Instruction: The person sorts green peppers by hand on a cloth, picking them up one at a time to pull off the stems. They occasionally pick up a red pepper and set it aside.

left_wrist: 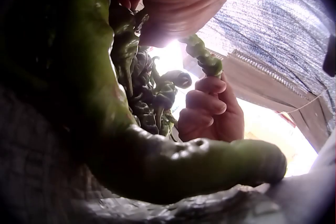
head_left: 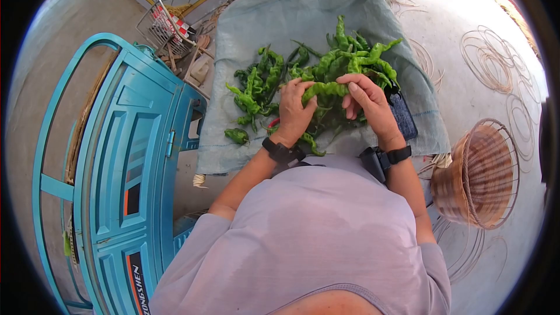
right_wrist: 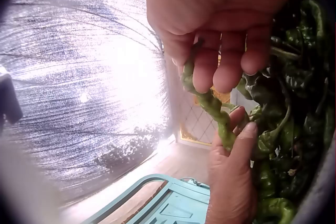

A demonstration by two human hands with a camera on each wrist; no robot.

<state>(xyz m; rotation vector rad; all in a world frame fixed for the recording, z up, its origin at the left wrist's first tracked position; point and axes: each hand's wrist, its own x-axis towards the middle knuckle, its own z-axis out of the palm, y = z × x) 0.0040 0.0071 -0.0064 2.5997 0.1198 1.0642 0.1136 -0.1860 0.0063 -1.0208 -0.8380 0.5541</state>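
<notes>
A wrinkled, twisting green pepper (head_left: 328,89) is held level between both hands above the covered surface. My left hand (head_left: 296,109) pinches one end of it between thumb and fingers. At the other end, where the dark stem shows in the right wrist view, my right hand (right_wrist: 220,14) grips with thumb and forefinger. Beneath and around the hands lie many loose green peppers (head_left: 256,87), in a left heap and a larger right heap (head_left: 341,61). One red pepper (head_left: 273,122) shows by the left wrist. A large curved pepper (left_wrist: 168,166) fills the near part of the left wrist view.
Grey-green woven sheeting (head_left: 280,17) covers the work surface. A dark flat phone-like object (head_left: 402,115) lies beside the right wrist. A blue metal vehicle panel (head_left: 134,134) stands at left, a wicker basket (head_left: 475,175) at right. Coiled cane strips (head_left: 490,61) lie on the floor.
</notes>
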